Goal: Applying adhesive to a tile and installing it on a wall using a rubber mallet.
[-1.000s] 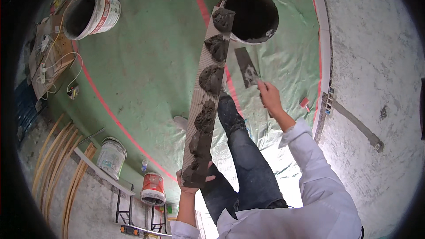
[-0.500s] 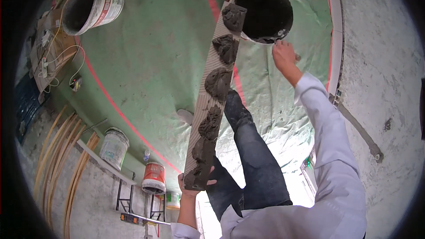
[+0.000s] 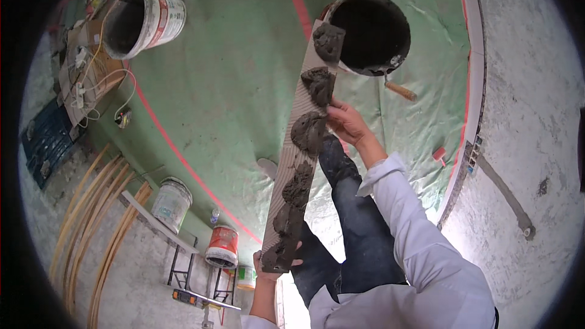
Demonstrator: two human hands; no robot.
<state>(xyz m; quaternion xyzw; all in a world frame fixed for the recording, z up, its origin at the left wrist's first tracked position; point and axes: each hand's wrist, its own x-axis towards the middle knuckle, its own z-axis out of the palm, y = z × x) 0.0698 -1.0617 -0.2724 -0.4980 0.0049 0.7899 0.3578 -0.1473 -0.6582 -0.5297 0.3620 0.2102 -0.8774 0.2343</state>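
A long, narrow tile strip with a ribbed face slants up and away in front of me. Dark mortar dabs sit in a row along it. At the near end, my left hand is closed around the strip, its fingers showing at both edges. Partway up the right edge, my right hand grips the strip, with some fingers hidden behind. Beyond the strip's far end stands a bucket with a dark inside. A trowel's wooden handle sticks out over its near rim; the blade is hidden.
Green sheeting with red lines covers the floor. A white bucket stands far left beside cardboard and cables. Wooden strips, a pale bucket and a red bucket are at left. A red-headed tool lies at right.
My right hand has left the trowel handle at the bucket rim and come to the strip's right edge. The handle now shows fully. My left hand keeps its hold; the view has shifted slightly.
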